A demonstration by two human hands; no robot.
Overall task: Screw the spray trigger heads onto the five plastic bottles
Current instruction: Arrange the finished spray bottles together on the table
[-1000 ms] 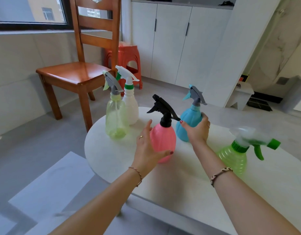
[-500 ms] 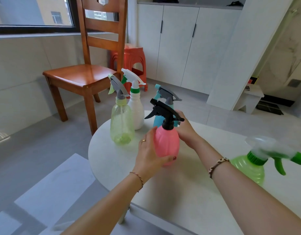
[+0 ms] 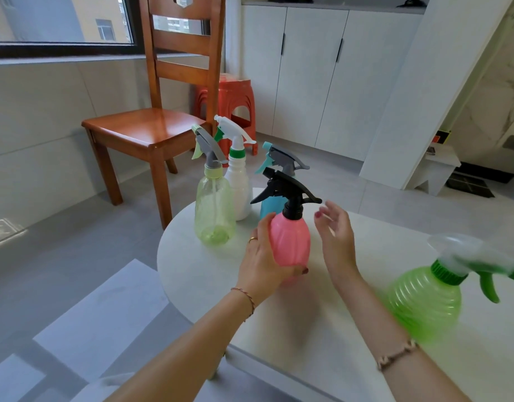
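A pink bottle [image 3: 290, 242] with a black trigger head [image 3: 287, 190] stands upright on the white table [image 3: 322, 329]. My left hand [image 3: 263, 262] is wrapped around its left side. My right hand [image 3: 335, 236] hovers just right of it, fingers apart, holding nothing. Behind the pink bottle stands a blue bottle [image 3: 269, 206] with a grey and teal head, mostly hidden. At the table's far left edge are a pale green clear bottle [image 3: 213, 210] and a white bottle [image 3: 240, 184], both with heads on. A bright green round bottle [image 3: 424, 303] with a green and white head stands at the right.
A wooden chair [image 3: 151, 129] stands beyond the table's left end, with a red plastic stool [image 3: 235, 94] behind it. White cabinets [image 3: 322, 71] line the back wall. A small white step stool [image 3: 435, 166] sits on the floor at the right.
My right hand let go of the blue bottle, left standing behind the pink one, and drew back to the pink bottle's right side. My left hand stayed on the pink bottle.
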